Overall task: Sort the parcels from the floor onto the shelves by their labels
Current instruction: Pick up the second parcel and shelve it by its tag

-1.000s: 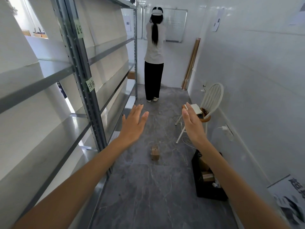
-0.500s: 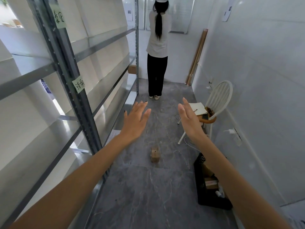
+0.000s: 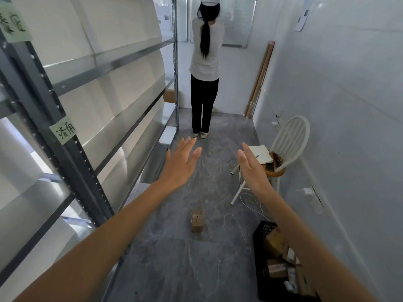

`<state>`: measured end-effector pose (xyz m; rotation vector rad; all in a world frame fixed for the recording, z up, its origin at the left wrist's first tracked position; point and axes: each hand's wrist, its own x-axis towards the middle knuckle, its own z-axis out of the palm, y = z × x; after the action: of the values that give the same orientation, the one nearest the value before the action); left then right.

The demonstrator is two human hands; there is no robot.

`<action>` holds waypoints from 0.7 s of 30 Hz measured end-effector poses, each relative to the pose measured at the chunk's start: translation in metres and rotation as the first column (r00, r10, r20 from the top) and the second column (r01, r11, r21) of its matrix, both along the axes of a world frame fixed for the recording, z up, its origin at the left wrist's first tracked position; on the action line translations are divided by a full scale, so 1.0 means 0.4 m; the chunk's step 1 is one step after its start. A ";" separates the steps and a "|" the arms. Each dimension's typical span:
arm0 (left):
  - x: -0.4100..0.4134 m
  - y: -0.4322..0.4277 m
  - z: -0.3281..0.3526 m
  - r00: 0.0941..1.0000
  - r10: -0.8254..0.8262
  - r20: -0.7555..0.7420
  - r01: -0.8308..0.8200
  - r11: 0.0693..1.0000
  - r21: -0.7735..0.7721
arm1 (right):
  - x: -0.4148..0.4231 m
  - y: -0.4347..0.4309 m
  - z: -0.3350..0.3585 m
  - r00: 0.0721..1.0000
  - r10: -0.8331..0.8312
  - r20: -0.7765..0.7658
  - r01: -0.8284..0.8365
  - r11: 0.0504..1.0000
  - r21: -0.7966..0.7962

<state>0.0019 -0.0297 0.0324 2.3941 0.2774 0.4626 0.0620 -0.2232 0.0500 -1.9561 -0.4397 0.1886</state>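
My left hand (image 3: 182, 163) and right hand (image 3: 250, 168) reach out, fingers spread, empty — small parcel (image 3: 197, 221) at 6 o'clock; shelf labels (image 3: 63, 129) handwritten, illegible.

Grey floor (image 3: 174, 269) bears a small parcel (image 3: 197, 221), crate (image 3: 261, 269) and chair (image 3: 283, 149)

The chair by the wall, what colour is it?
White chair, with a brown wooden seat; seen in the head view.
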 end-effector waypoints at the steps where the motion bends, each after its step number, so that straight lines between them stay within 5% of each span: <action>1: 0.023 -0.002 -0.005 1.000 -0.001 -0.005 0.001 1.000 -0.004 | 0.023 -0.005 -0.006 1.000 -0.001 -0.003 0.001 1.000 0.002; 11: 0.171 0.016 -0.043 0.997 0.010 -0.079 -0.010 1.000 0.005 | 0.185 0.011 -0.055 0.999 0.001 -0.055 0.000 1.000 0.015; 21: 0.346 0.058 -0.032 0.985 -0.108 -0.136 0.132 0.974 0.182 | 0.316 0.085 -0.099 0.995 -0.034 -0.098 0.028 0.998 -0.060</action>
<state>0.1403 -0.0065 0.0194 2.6151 0.1471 0.2946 0.1884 -0.1891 0.0104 -2.0000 -0.3422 0.2800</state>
